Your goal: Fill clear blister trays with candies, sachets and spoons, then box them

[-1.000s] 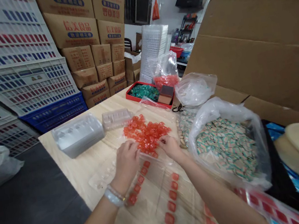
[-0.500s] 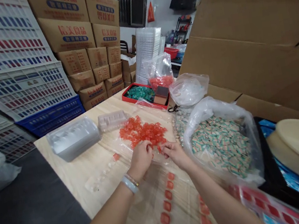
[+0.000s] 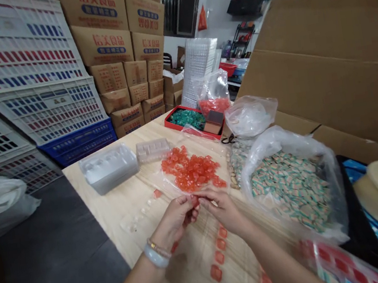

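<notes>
My left hand (image 3: 175, 220) and my right hand (image 3: 222, 211) meet in front of me, their fingertips pinching a small orange-red pod (image 3: 194, 201) that is mostly hidden by my fingers. Just beyond them lies a heap of translucent orange-red pods (image 3: 191, 171) on a clear plastic sheet. A clear blister tray (image 3: 133, 220) sits left of my left hand, with a single red pod (image 3: 157, 193) near it. Rows of flat red pods (image 3: 219, 250) lie on the table below my hands.
A bulging bag of striped green-and-cream pods (image 3: 290, 188) stands to the right. Farther back are a grey plastic container (image 3: 108, 169), a red tray of green pods (image 3: 186, 119), and a bag of red pods (image 3: 213, 93). A cardboard flap (image 3: 320, 52) rises at right.
My hands have drawn back from the heap toward me and come closer together, now pinching one pod between them. The view has shifted slightly.
</notes>
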The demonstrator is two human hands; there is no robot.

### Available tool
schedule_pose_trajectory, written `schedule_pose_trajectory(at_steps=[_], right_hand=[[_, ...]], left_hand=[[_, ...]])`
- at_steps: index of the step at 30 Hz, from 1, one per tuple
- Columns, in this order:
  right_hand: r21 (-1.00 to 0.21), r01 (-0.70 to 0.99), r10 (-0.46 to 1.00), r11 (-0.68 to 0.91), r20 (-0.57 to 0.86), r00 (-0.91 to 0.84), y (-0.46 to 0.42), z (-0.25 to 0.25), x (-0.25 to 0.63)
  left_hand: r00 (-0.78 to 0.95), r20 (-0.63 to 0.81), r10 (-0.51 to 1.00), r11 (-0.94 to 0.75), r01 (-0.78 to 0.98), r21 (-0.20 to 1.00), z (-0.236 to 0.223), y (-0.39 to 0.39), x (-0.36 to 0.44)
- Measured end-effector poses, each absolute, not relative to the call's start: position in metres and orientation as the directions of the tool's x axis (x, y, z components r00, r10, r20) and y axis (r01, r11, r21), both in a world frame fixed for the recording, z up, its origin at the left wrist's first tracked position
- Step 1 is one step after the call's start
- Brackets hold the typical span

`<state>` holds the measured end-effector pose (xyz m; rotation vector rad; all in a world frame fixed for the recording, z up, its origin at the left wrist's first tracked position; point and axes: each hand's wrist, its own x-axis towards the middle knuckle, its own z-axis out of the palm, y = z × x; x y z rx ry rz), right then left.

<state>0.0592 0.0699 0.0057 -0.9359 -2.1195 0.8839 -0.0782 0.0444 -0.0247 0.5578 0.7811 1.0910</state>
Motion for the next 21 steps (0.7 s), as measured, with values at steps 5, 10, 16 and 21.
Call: schedule_pose_trajectory(at_steps=[5, 10, 16, 21], right_hand=[[-0.746, 0.408, 0.778, 0.527, 0.231, -0.584, 0.063, 0.003, 0.020], [-0.658, 0.370, 0.664, 0.656, 0.270, -0.697, 0.085, -0.003, -0.035], [-0.857, 0.230, 0.570, 0.460, 0.087, -0.817, 0.093, -0.005, -0.064], [-0.803, 0.310, 0.647, 0.510, 0.120, -0.753, 0.095, -0.004, -0.063]], left_hand=[[0.173, -0.324, 0.930, 0.363, -0.558, 0.746, -0.030, 0.021, -0.111], [-0.264, -0.175, 0.949, 0.141, -0.144, 0.980, -0.034, 0.012, -0.168], [-0.323, -0.267, 0.908, 0.163, -0.315, 0.935, -0.036, 0.014, -0.182], [-0.182, -0.295, 0.938, 0.185, -0.457, 0.870, -0.036, 0.015, -0.187]])
